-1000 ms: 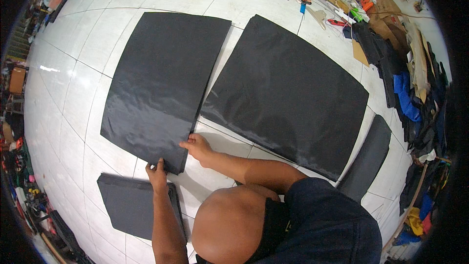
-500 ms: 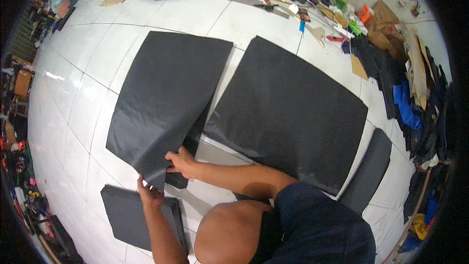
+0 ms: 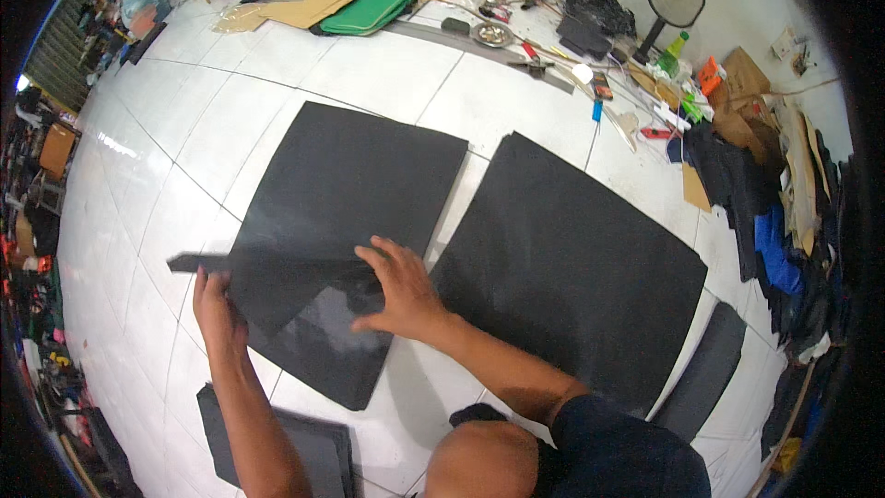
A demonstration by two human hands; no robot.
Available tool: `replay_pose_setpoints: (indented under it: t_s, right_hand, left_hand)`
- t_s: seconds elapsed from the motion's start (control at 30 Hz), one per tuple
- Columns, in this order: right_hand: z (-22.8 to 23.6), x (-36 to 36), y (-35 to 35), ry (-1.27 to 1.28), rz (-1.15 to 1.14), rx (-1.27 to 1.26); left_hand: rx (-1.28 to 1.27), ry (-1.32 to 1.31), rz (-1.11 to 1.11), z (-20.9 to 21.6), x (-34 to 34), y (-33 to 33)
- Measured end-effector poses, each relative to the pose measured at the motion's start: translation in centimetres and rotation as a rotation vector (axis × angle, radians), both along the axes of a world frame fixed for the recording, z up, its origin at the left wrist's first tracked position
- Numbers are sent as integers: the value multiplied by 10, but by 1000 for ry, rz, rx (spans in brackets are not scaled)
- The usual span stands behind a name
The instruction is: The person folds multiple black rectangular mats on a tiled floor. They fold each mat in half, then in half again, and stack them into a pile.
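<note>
floor (image 3: 189,143): bright, glare left of left hand (image 3: 218,309)
black sheets (image 3: 323,318): sheen beside right hand (image 3: 407,293)
shadow (image 3: 417,398): soft, below right hand
fingers (image 3: 216,284): slightly blurred
rim: black, lines bowed

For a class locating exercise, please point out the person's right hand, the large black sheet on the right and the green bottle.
Right hand (image 3: 408,290): head view, back of the hand.
Large black sheet on the right (image 3: 567,267): head view, middle of its top.
Green bottle (image 3: 672,54): head view, its body.
</note>
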State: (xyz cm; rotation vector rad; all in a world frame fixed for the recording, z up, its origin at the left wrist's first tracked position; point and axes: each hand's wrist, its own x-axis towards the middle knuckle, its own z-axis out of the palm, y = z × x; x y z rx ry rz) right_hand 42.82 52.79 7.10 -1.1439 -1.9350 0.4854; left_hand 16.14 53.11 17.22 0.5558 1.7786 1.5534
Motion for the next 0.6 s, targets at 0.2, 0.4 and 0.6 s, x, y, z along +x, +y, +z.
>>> replay_pose_setpoints:
  t_s: [0.2,0.4,0.6]
  right_hand:
    - [-51,-19,50,534,-209,-539]
    - [-113,-1,85,537,-554,-691]
    - [-111,16,104,335,-577,-874]
  left_hand:
    - [-55,326,-267,32,72,108]
    - [8,148,-415,-48,117,149]
    - [-475,140,-94,-186,71,96]
